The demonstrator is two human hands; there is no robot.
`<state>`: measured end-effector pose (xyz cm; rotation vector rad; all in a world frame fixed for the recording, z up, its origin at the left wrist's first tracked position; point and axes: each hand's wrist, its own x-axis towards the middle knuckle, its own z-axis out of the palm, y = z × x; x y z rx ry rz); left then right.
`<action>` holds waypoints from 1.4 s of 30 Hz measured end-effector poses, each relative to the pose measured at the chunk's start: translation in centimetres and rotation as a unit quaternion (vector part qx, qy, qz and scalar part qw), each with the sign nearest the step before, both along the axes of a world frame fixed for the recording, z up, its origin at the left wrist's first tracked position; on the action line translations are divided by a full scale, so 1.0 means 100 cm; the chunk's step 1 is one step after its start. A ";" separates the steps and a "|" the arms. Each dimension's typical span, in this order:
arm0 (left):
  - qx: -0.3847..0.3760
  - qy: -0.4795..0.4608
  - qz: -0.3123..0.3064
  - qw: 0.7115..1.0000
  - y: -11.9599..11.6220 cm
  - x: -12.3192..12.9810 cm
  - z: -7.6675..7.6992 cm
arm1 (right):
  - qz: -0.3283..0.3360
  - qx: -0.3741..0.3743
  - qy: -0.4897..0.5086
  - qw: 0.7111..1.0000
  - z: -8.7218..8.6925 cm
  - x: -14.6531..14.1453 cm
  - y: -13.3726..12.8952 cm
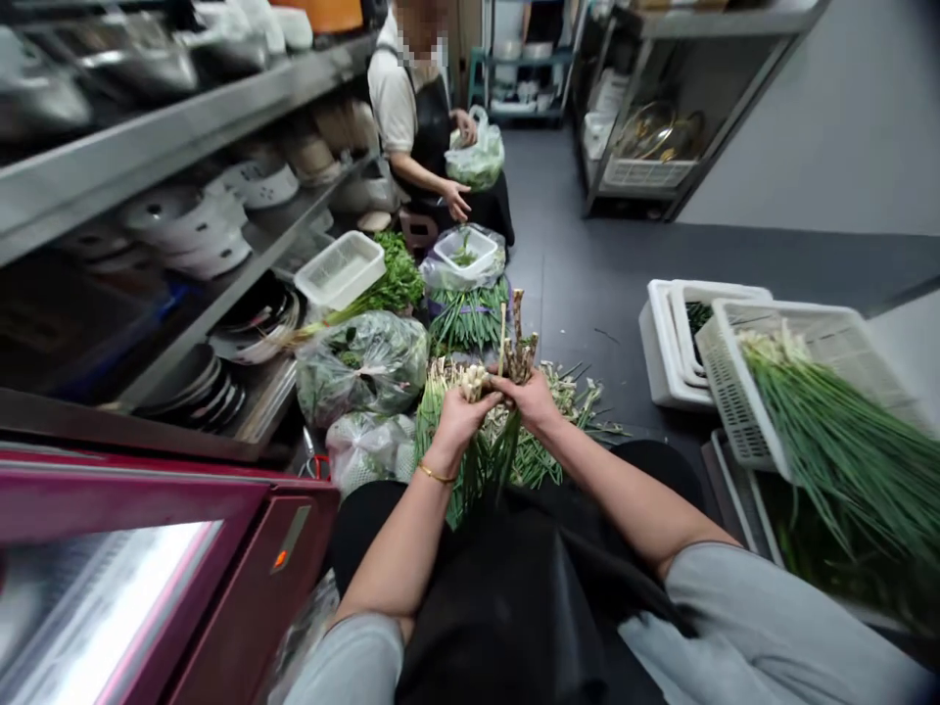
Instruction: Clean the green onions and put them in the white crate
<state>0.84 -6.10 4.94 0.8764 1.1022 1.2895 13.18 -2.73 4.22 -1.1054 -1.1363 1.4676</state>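
Note:
My left hand [459, 419] is closed around a bunch of spring onions with clean white ends [474, 380] pointing up. Close beside it, my right hand [533, 399] grips spring onions with brownish, untrimmed ends [520, 360]. The thumbs and fingers of both hands nearly meet between the two bunches. Long green leaves [477, 480] hang below the hands toward my lap. Behind and around them, a heap of loose stalks and peelings [580, 397] lies on the floor.
Bagged greens [363, 362] and a white basket [342, 269] stand at left, beside shelves of dishes [191, 230]. Ahead, a co-worker [422, 117] handles a bag of greens [477, 152]. Spring onions [844, 431] fill a white crate [749, 411] at right. A red cabinet [250, 597] is near left.

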 end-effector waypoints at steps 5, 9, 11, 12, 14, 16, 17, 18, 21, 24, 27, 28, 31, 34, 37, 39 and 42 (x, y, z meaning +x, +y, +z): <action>-0.025 0.022 -0.067 0.997 -0.034 0.006 0.027 | -0.008 0.057 0.020 0.998 0.038 0.036 -0.019; -0.011 0.091 -0.096 0.991 -0.058 0.004 0.045 | -0.077 0.064 0.062 0.993 0.067 0.074 -0.008; 0.001 0.132 -0.098 0.986 -0.066 0.005 0.049 | -0.070 0.066 0.075 0.993 0.077 0.086 -0.008; 0.008 0.153 -0.096 0.984 -0.068 0.005 0.051 | -0.063 0.068 0.073 0.993 0.080 0.090 -0.010; 0.030 0.183 -0.078 0.980 -0.069 0.005 0.054 | -0.050 0.071 0.056 0.995 0.084 0.092 -0.017; 0.057 0.188 -0.042 0.980 -0.067 0.008 0.058 | -0.024 0.077 0.019 0.997 0.086 0.089 -0.026; 0.069 0.184 -0.026 0.980 -0.065 0.010 0.061 | -0.006 0.083 -0.001 0.997 0.087 0.085 -0.030; 0.077 0.178 -0.014 0.981 -0.062 0.013 0.063 | 0.014 0.090 -0.015 0.996 0.087 0.080 -0.034; 0.065 0.162 -0.010 0.985 -0.057 0.024 0.068 | 0.061 0.114 -0.026 0.991 0.089 0.062 -0.040; 0.034 0.101 -0.027 0.994 -0.058 0.030 0.069 | 0.058 0.153 -0.073 0.984 0.087 0.051 -0.040; -0.013 0.022 -0.074 0.997 -0.061 0.027 0.071 | 0.035 0.186 -0.143 0.971 0.079 0.053 -0.033; -0.030 0.002 -0.087 0.996 -0.063 0.024 0.072 | 0.023 0.191 -0.153 0.969 0.077 0.057 -0.029; -0.069 -0.050 -0.113 0.990 -0.064 0.015 0.074 | -0.032 0.179 -0.129 0.975 0.073 0.070 -0.021; -0.085 -0.106 -0.131 0.982 -0.061 0.010 0.072 | -0.022 0.134 -0.048 0.990 0.078 0.076 -0.021; -0.085 -0.137 -0.147 0.976 -0.057 0.009 0.070 | 0.088 0.101 0.016 0.991 0.088 0.070 -0.033; -0.090 -0.129 -0.165 0.974 -0.056 0.012 0.069 | 0.151 0.107 0.031 0.982 0.094 0.063 -0.042; -0.078 -0.079 -0.147 0.983 -0.056 0.018 0.071 | 0.165 0.138 0.008 0.976 0.096 0.056 -0.046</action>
